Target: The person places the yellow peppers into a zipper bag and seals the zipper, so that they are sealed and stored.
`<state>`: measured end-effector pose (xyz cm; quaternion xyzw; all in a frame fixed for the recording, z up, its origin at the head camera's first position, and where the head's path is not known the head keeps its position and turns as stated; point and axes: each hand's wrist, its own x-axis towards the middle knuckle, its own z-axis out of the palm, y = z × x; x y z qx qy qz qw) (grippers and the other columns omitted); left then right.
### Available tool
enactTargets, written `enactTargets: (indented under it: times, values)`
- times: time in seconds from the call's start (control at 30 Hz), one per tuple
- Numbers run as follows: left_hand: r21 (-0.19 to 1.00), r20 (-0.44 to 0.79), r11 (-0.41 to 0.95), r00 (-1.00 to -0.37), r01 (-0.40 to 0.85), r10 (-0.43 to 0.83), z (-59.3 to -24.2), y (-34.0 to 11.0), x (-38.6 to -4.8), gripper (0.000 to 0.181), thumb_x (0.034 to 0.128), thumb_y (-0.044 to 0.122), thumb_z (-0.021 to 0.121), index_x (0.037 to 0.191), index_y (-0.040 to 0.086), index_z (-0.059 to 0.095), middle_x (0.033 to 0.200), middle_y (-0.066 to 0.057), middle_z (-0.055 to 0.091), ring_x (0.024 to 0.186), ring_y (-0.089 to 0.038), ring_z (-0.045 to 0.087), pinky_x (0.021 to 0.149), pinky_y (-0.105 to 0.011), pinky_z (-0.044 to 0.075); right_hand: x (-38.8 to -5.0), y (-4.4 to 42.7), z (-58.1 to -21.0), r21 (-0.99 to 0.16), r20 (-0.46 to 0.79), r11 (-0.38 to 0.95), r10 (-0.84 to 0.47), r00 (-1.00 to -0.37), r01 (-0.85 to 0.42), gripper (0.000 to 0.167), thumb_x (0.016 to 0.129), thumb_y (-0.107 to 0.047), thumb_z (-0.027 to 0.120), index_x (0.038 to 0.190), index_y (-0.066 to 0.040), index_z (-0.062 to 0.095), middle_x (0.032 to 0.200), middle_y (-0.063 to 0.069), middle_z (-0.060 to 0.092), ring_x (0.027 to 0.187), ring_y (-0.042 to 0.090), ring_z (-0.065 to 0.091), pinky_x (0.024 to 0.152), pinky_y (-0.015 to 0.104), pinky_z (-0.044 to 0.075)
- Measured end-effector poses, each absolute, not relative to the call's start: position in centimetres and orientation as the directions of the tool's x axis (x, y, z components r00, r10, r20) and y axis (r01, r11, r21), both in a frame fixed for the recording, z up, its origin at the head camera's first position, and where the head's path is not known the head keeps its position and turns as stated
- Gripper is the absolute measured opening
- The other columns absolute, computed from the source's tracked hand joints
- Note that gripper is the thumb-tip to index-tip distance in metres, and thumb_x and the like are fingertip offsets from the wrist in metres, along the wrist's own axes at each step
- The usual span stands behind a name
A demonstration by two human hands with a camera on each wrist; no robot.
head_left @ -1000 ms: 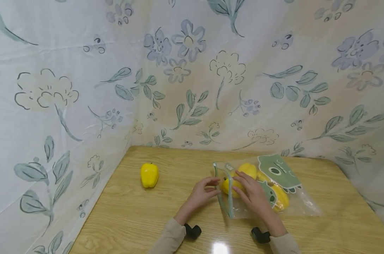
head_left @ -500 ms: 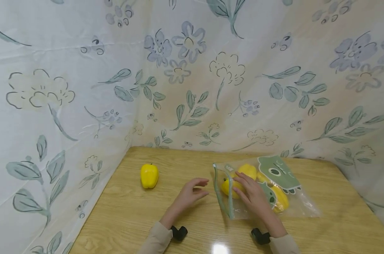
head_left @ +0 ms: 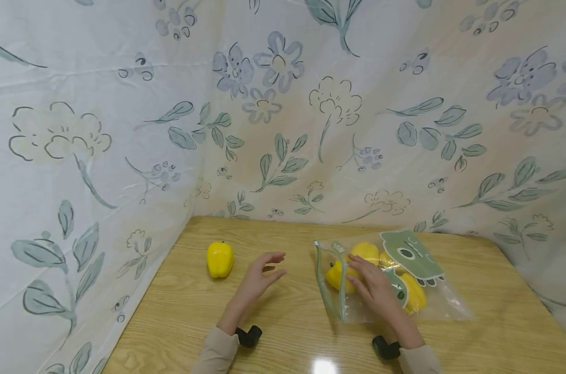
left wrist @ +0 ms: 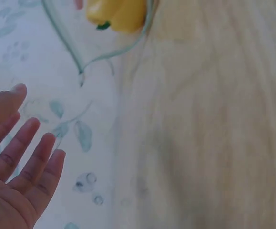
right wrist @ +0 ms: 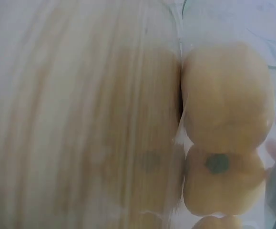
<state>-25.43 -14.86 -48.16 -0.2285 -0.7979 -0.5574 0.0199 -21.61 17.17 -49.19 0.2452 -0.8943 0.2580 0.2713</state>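
In the head view a clear zip bag (head_left: 451, 304) with green cartoon prints lies at the right, its mouth facing left and gaping. Several yellow bell peppers (head_left: 366, 253) are inside; one (head_left: 334, 276) sits just within the mouth, its green stem visible in the left wrist view. My right hand (head_left: 378, 291) rests on top of the bag, thumb and fingers apart beside that pepper. Between bag and lone pepper, my left hand (head_left: 256, 280) is raised, fingers extended, touching nothing. The lone yellow bell pepper (head_left: 220, 259) stands on the table at the left, outside the bag.
The wooden table (head_left: 283, 332) has a flower-print cloth (head_left: 283, 156) hanging behind it and along its left side. Black wrist fittings (head_left: 249, 336) sit under both forearms. Light reflects off the table's near edge.
My left hand has moved left, away from the bag's mouth and toward the lone pepper. My right hand and the bag have stayed nearly in place.
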Motion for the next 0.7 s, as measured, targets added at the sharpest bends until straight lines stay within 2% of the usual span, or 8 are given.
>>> enactTargets:
  times: [0.13,0.3,0.47,0.57,0.7]
  values:
    - [0.873,0.311,0.290,-0.905,0.392,0.290,-47.4,-15.9,-25.5,0.040,0.0857,0.025,0.066,0.123,0.016,0.057,0.120,-0.001,0.060,0.111,-0.022,0.054,0.092,-0.048,0.046,-21.6,17.4,-49.3,-0.351,0.609,0.738,-0.288,-0.739,-0.577,0.035,0.086,-0.015,0.064,0.120,-0.014,0.058,0.132,0.008,0.054,0.120,0.028,0.049,0.097,0.045,0.039]
    - [0.835,0.384,0.334,-0.897,0.438,0.218,-46.0,-17.7,-25.6,0.038,0.0860,0.022,0.066,0.122,0.013,0.058,0.119,-0.006,0.061,0.108,-0.022,0.055,0.088,-0.048,0.048,-21.5,17.5,-49.1,-0.356,0.604,0.734,-0.292,-0.741,-0.579,0.036,0.086,-0.014,0.065,0.122,-0.014,0.057,0.132,0.008,0.054,0.121,0.026,0.049,0.101,0.040,0.037]
    - [0.810,0.424,0.396,-0.899,0.432,0.113,-45.2,-20.1,-25.9,0.038,0.0842,0.018,0.068,0.120,0.013,0.060,0.113,-0.009,0.063,0.101,-0.022,0.058,0.081,-0.049,0.050,-21.6,17.5,-49.0,-0.365,0.584,0.738,-0.294,-0.757,-0.568,0.037,0.086,-0.013,0.065,0.122,-0.015,0.057,0.134,0.006,0.053,0.123,0.024,0.048,0.105,0.032,0.033]
    - [0.814,0.420,0.406,-0.904,0.415,0.083,-44.8,-21.4,-26.1,0.038,0.0846,0.017,0.068,0.121,0.010,0.060,0.114,-0.011,0.063,0.102,-0.025,0.057,0.082,-0.050,0.049,-21.6,17.5,-49.0,-0.368,0.583,0.737,-0.291,-0.758,-0.567,0.036,0.086,-0.012,0.064,0.121,-0.015,0.057,0.133,0.005,0.053,0.122,0.024,0.048,0.107,0.027,0.031]
    - [0.812,0.411,0.432,-0.910,0.392,0.055,-44.4,-22.4,-26.1,0.036,0.0855,0.018,0.067,0.120,0.008,0.060,0.115,-0.013,0.063,0.105,-0.028,0.056,0.086,-0.049,0.048,-21.6,17.6,-49.0,-0.390,0.572,0.734,-0.280,-0.771,-0.556,0.036,0.087,-0.012,0.063,0.122,-0.014,0.056,0.134,0.005,0.052,0.123,0.024,0.048,0.107,0.028,0.031]
